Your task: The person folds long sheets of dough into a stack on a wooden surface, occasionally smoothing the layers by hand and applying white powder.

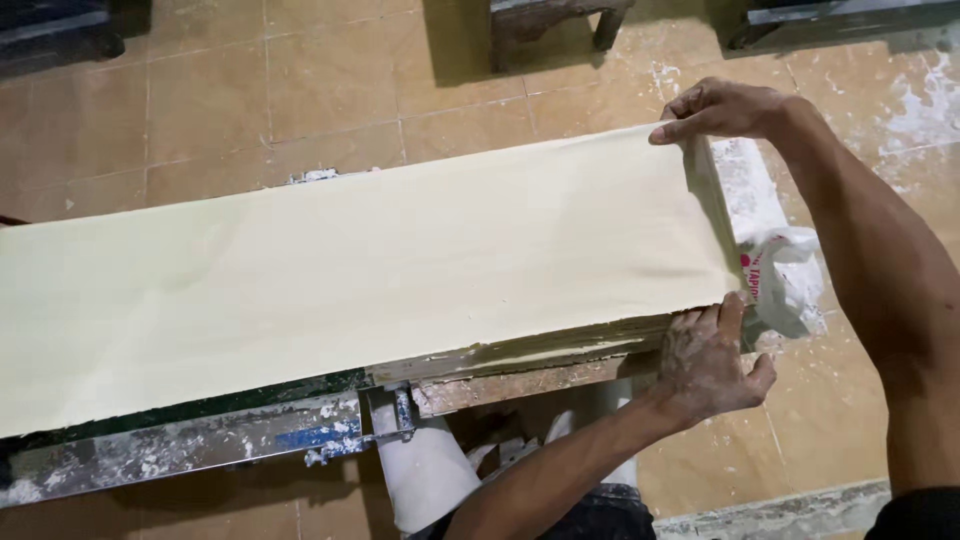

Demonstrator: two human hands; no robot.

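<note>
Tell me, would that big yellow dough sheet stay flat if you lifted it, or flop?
Probably flop: the dough sheet is thin and droops over the far end under the right hand. It likely tears easily. The stack by the left hand looks heavy.

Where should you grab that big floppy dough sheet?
Probably at its two end corners, coming in from the right end. The dough sheet is wide, thin and limp, so one hand alone would likely let it sag. The right hand pinches the far corner; the left hand is at the near one.
</note>
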